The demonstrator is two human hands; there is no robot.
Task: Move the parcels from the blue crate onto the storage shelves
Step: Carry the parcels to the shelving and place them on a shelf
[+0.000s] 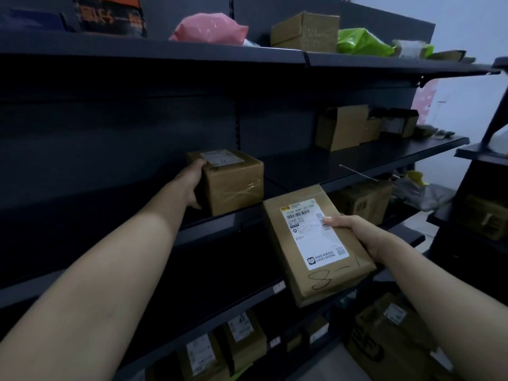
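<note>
Left hand (192, 185) grips the small box (233, 182) on the dark shelf (225, 215) — fingers hidden behind it; right hand (354, 232) clasps the labelled parcel (316, 243), fingertips underneath unseen.

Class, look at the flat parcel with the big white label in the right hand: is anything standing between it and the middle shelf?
Nothing visible does. The flat parcel, held by the right hand, sits just before the middle shelf, whose board behind it lies bare. The small box under the left hand stands to its left, out of the path.
</note>
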